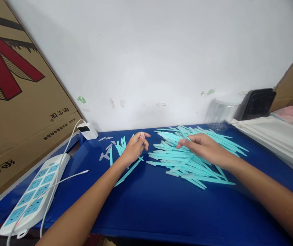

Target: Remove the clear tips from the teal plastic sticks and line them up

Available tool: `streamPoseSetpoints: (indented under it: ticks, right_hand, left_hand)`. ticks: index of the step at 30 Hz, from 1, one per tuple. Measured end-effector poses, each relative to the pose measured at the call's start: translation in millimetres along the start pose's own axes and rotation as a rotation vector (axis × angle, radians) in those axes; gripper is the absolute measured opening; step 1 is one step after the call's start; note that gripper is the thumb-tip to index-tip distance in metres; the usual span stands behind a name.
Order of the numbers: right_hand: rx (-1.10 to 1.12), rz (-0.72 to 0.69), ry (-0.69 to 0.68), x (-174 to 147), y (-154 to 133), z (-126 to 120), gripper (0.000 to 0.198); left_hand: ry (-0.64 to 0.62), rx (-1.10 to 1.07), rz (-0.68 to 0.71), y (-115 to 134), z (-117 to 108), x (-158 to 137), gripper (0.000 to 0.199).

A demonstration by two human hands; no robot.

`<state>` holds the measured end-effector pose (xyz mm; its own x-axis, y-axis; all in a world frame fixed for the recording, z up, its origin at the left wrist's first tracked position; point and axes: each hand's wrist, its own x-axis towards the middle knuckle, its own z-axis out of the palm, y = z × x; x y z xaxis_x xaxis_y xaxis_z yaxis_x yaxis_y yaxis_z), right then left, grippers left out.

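A heap of turquoise eyebrow razors (187, 164) with whitish tips lies on the blue table. Over its upper part, my right hand (202, 145) is closed, thumb against fingers, on an eyebrow razor (169, 136) pointing left. To the left of the heap, my left hand (136, 146) hovers above a smaller group of turquoise razors (120, 145). Its thumb and fingers are drawn together; a pale spot shows at the thumb tip, and whatever is pinched there is too small to name. Small translucent caps (106, 155) lie scattered left of that group.
A white power strip (37, 191) with cables runs along the table's left side, near a small white charger (88, 131). Cardboard boxes (20, 112) stand at the left. At the right are a clear jar (223, 112), a black holder (259, 102) and stacked white sheets (277, 136).
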<state>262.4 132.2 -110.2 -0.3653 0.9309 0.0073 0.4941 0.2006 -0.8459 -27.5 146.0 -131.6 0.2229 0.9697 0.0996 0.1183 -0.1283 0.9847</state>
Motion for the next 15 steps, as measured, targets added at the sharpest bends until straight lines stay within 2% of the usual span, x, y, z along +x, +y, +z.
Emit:
streamPoseSetpoints:
  ticks: [4, 11, 15]
  right_hand:
    - [-0.021, 0.001, -0.014, -0.1, 0.2, 1.0, 0.066]
    - [-0.037, -0.002, -0.020, -0.2, 0.7, 1.3, 0.067]
    - [-0.028, -0.005, -0.023, -0.2, 0.8, 0.4, 0.065]
  left_hand:
    - [0.047, 0.016, 0.030, 0.0, -0.3, 0.8, 0.035]
    - [0.201, 0.235, 0.146, 0.5, -4.3, 2.2, 0.033]
    - [0.236, 0.222, 0.167, 1.2, -3.1, 2.1, 0.029]
